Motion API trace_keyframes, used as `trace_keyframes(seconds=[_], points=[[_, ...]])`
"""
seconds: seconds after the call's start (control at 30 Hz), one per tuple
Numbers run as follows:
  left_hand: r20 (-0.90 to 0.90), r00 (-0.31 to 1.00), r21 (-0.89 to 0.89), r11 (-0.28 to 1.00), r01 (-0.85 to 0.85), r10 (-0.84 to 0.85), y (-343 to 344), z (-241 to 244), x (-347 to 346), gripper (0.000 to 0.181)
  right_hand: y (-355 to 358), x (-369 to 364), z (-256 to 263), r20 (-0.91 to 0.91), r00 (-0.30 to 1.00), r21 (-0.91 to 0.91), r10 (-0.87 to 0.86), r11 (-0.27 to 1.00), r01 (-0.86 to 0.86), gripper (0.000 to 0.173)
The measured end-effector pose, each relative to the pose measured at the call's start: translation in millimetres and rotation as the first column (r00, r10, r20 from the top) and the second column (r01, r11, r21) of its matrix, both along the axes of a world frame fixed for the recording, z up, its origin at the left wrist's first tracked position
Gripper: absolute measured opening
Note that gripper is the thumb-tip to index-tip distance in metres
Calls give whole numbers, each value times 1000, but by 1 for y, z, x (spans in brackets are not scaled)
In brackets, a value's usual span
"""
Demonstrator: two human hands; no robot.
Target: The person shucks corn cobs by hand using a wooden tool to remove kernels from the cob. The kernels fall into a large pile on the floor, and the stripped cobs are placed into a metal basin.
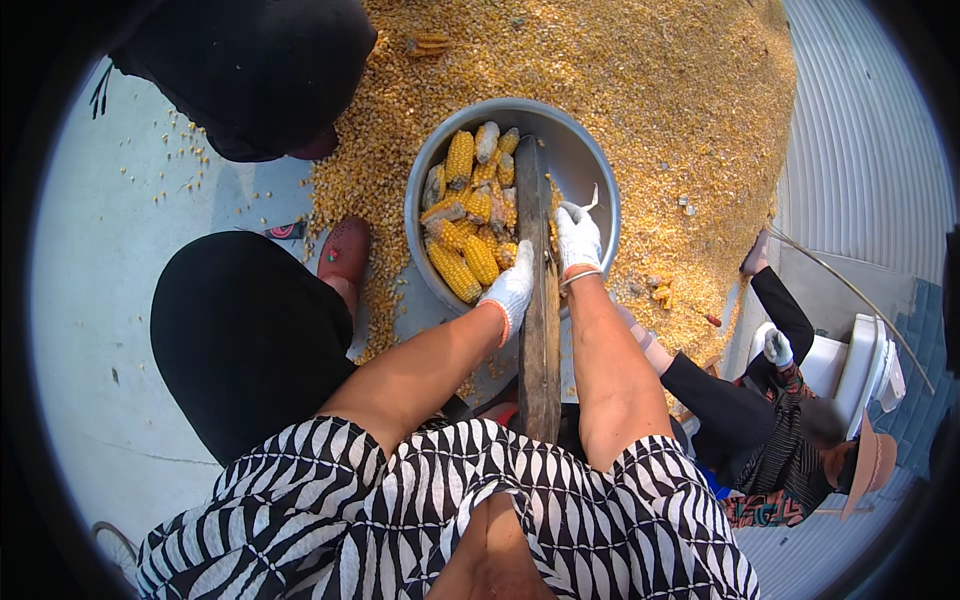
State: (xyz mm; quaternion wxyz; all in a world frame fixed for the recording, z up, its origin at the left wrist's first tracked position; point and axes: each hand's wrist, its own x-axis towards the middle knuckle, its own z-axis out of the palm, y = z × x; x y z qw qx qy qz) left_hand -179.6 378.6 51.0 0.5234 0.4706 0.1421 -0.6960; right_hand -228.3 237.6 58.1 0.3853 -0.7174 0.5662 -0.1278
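A round metal basin (600, 154) stands before me, with several corn cobs (460, 157) in its left part. A long, worn wooden board (534, 330) leans from my lap into the basin. My left hand (512, 289), in a white knit glove, rests along the board's left edge; its fingertips are partly hidden. On the board's right side, my gloved right hand (578, 236) is against a yellow corn cob (556, 196), seemingly gripping it, with the cob partly hidden behind the fingers. A pale strip of husk (594, 196) sticks up beside that hand.
Loose corn kernels (697, 97) cover the ground beyond and right of the basin. A person (780, 450) in a hat sits at the right near a white plastic container (862, 360). Dark-clothed legs (255, 67) of someone else are at upper left. A thin stick (855, 292) lies at right.
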Motion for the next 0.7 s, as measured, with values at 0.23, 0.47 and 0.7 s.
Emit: trace_keyframes(seconds=[0.23,0.47,0.7], points=[[-290,869,94,915,-392,402,9,25,0,60,108,-27,74,-90,994,-31,57,998,-60,62],[-181,978,-81,989,-120,104,13,46,6,69,57,6,41,-253,966,-306,-41,951,-40,45],[69,996,79,996,47,-53,13,46,12,72,-1,0,-8,245,948,183,-202,970,159,58]])
